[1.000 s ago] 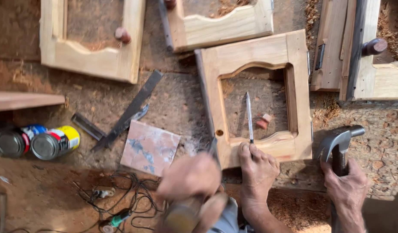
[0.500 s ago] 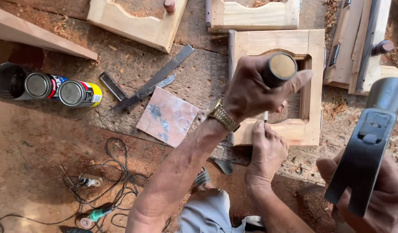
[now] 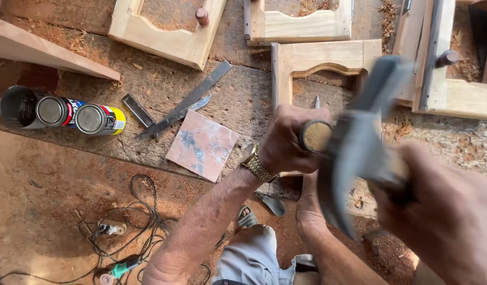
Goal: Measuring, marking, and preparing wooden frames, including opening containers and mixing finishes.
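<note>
Head view: right hand (image 3: pixel 449 216) fingers clenched on hammer (image 3: pixel 359 142), now swung over frame (image 3: pixel 317 58) toward co-worker's chisel (image 3: pixel 315 136); looks mid-strike. Left hand unseen.

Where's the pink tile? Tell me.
Head view, left of centre: the pink tile lies flat on the bench, just below the metal straightedge, between the spray cans on its left and a watch-wearing hand on its right.
</note>
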